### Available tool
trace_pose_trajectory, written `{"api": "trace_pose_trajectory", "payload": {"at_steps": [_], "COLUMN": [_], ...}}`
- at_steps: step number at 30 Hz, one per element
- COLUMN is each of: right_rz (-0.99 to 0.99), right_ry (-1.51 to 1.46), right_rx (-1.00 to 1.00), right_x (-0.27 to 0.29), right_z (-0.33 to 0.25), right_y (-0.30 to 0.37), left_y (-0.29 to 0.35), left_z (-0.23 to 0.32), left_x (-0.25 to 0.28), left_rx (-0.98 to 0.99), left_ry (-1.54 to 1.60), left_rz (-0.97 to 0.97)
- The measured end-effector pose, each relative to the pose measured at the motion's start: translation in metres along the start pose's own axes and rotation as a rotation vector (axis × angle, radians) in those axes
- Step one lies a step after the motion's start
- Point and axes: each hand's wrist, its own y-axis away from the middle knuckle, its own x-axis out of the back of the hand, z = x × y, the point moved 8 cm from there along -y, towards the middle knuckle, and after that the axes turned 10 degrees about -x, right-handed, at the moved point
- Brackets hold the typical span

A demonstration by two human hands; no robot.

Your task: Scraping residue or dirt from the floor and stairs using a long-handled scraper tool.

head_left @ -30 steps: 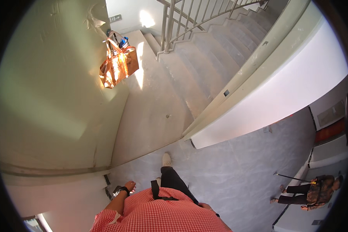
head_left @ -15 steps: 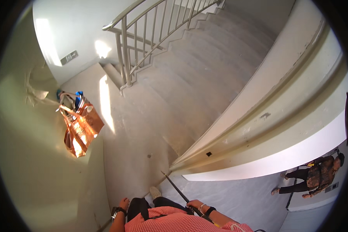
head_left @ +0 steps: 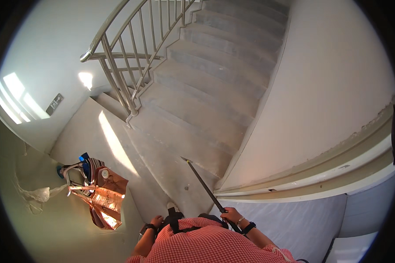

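My right hand (head_left: 232,216) is closed around a long dark pole (head_left: 205,187). The pole slants up and away to the left, and its narrow pointed head hovers over or touches the floor near the lowest step; which, I cannot tell. My left hand (head_left: 156,221) hangs beside my hip with its fingers loosely bent, and nothing shows in it. To its left, a shiny copper-coloured bag (head_left: 109,197) hangs against a pale green door (head_left: 79,245). Blue and striped items stick out of the bag's top.
Concrete stairs (head_left: 206,87) rise ahead, with a metal railing (head_left: 129,57) on their left and a white wall (head_left: 329,87) on their right. Other steps (head_left: 109,104) lead down beyond the railing. A door frame (head_left: 320,179) curves along the right. Torn film (head_left: 38,195) clings to the green door.
My view has turned and I have moved closer to the stairs. The pole's head now lies nearer the lowest step. The person seen at the right is out of view.
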Motion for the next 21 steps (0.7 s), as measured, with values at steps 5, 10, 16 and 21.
{"api": "trace_pose_trajectory", "payload": {"at_steps": [5, 10, 16, 21], "right_rz": [0.112, 0.215, 0.296, 0.363], "right_ry": [-0.075, -0.18, -0.197, -0.216], "right_rx": [0.095, 0.165, 0.272, 0.327], "right_x": [-0.028, -0.018, 0.009, 0.052], "right_z": [-0.065, -0.113, -0.2, -0.254], "right_y": [-0.008, -0.023, -0.054, -0.09], "left_y": [-0.06, -0.101, -0.147, -0.177], "left_z": [0.053, 0.083, 0.116, 0.197], "left_x": [0.084, 0.106, 0.089, 0.12], "left_rx": [0.06, 0.039, -0.047, -0.158], "left_ry": [-0.113, -0.134, -0.063, -0.3], "left_rz": [-0.056, -0.104, -0.181, -0.137]}}
